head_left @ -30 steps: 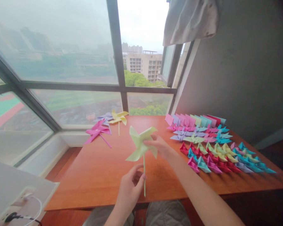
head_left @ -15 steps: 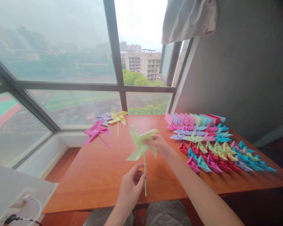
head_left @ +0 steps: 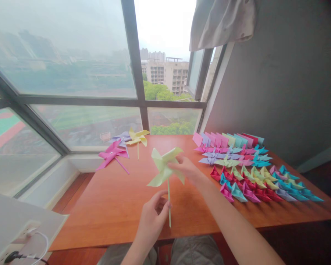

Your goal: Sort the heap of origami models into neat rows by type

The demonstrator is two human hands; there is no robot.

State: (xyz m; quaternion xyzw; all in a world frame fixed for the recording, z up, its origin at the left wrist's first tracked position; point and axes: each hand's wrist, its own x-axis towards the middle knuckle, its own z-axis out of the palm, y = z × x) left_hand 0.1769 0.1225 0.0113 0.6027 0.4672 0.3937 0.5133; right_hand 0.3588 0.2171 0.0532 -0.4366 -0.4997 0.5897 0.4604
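A pale green paper pinwheel point(head_left: 161, 167) stands upright over the middle of the table, its thin stick pointing down toward me. My left hand point(head_left: 155, 212) pinches that stick between thumb and fingers, below the blades. Up at the pinwheel's head, my right hand point(head_left: 184, 167) is closed on the right side of the blades near the centre; some of its fingertips are hidden behind the paper. To the far left lie a magenta pinwheel point(head_left: 110, 156), a purple pinwheel point(head_left: 123, 137) and a yellow pinwheel point(head_left: 137, 137), close together.
Rows of folded paper boats point(head_left: 248, 191) fill the table's right side, with paper cranes point(head_left: 228, 162) and upright coloured paper pieces point(head_left: 223, 139) behind them. Windows border the wooden table point(head_left: 105, 209) at the back. Plugs sit in a wall socket point(head_left: 24, 233) at lower left.
The pinwheel's blades have shifted and turned slightly, and the stick's lower end has risen a little. Both hands keep their hold in nearly the same place.
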